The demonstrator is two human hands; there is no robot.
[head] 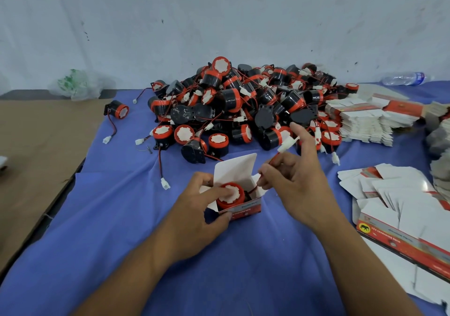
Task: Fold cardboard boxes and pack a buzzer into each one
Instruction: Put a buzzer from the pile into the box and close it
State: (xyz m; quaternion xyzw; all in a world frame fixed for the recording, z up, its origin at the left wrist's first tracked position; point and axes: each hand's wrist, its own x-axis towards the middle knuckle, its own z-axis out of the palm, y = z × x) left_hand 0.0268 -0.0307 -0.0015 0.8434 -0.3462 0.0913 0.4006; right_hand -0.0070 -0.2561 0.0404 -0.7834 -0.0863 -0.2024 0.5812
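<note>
Box sits on the blue cloth just below ctr of view, at 6 o'clock from the buzzer pile, w/ its white lid flap standing up on the 12 o'clock side. Buzzer is inside the box, red rim & white cap facing up, top poking above the box edge. Left hand grips the box from its 8 o'clock side: thumb on the near wall, fingers curled round the far corner, one fingertip on the buzzer's cap. Right hand, at the box's 3 o'clock, pinches the buzzer's red wire betw. thumb & curled fingers, while its index finger sticks out straight toward 12. White plug at the wire's end juts out above that hand.

Pile is heaped by the wall at 12 o'clock, wires & plugs tangled thru it. Stray buzzer lies at 10 o'clock near the cloth edge. Flat boxes: one stack at 2 o'clock beside the pile, a looser spread at 4 o'clock. Cardboard sheet covers the worktop at 9 o'clock. Plastic bag at 11 & bottle lying at 1, both by the wall.
</note>
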